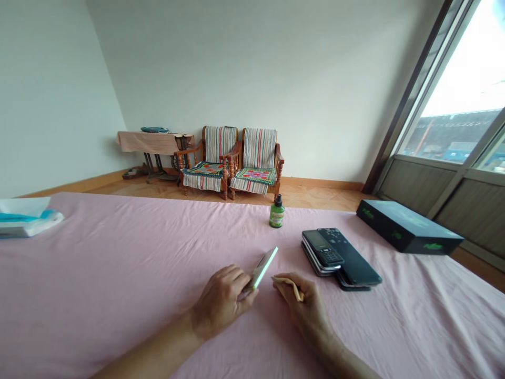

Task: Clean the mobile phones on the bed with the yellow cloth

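My left hand (226, 295) is closed around a thin phone (265, 268), tilted so that its pale, bright edge faces me; its screen is not clearly visible. Just to the right, my right hand (305, 305) pinches a folded tan cloth (291, 287), which sits a little apart from the phone. Beyond my right hand lie stacked phones: a keypad phone (322, 247) tops one pile, and a dark smartphone (351, 258) with a patterned end tops the pile beside it.
A green spray bottle (276, 213) stands upright on the pink cloth (138, 263). At the right is a black box (406, 226) with green marks. A white and blue packet (27, 218) lies far left. Two wooden chairs (258, 158) stand beyond.
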Tool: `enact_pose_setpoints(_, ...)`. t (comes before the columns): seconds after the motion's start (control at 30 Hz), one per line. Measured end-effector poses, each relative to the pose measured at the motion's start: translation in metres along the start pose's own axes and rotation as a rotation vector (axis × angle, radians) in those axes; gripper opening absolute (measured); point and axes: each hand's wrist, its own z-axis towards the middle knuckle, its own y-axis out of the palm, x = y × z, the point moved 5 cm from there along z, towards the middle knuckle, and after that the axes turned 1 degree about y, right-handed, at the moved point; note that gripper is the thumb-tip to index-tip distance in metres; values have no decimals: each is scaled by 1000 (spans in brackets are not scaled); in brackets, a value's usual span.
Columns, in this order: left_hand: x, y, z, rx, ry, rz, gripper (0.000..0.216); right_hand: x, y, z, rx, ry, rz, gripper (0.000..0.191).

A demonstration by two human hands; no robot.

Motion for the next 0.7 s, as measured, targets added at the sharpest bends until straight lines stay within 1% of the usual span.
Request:
enact_pose_setpoints(0.1,-9,0,-2,82,-80,-12,19,2,0,1,-2,33,20,29)
enact_pose_setpoints(0.17,-14,1,-3,108,-138,-81,13,4,1,0,-9,36,19,28)
enact_pose_setpoints(0.2,-17,1,-3,110,-162,-131,8,5,1,0,-14,34,18,27)
enact_pose_setpoints(0.23,-18,2,-3,105,-183,-182,9,5,2,0,-17,28,18,26)
enact_pose_setpoints(0.27,-19,2,-3,94,-201,-226,13,6,2,0,-21,19,18,25)
enact_pose_setpoints(0.3,-20,3,-2,79,-217,-254,16,7,3,0,-26,9,19,25)
enact_pose_setpoints(0.37,-20,4,-1,42,-241,-256,11,8,4,1,-31,-15,23,24)
enact_pose_setpoints(0.43,-21,5,0,12,-253,-220,2,9,6,1,-23,-38,32,24)
enact_pose_setpoints(0.47,-21,6,0,6,-252,-203,3,10,6,1,-19,-45,40,24)
enact_pose_setpoints(0.57,-23,7,0,8,-238,-196,12,14,7,1,-5,-49,67,23)
enact_pose_setpoints(0.7,-27,6,-2,46,-216,-280,20,20,8,2,-7,-42,64,25)
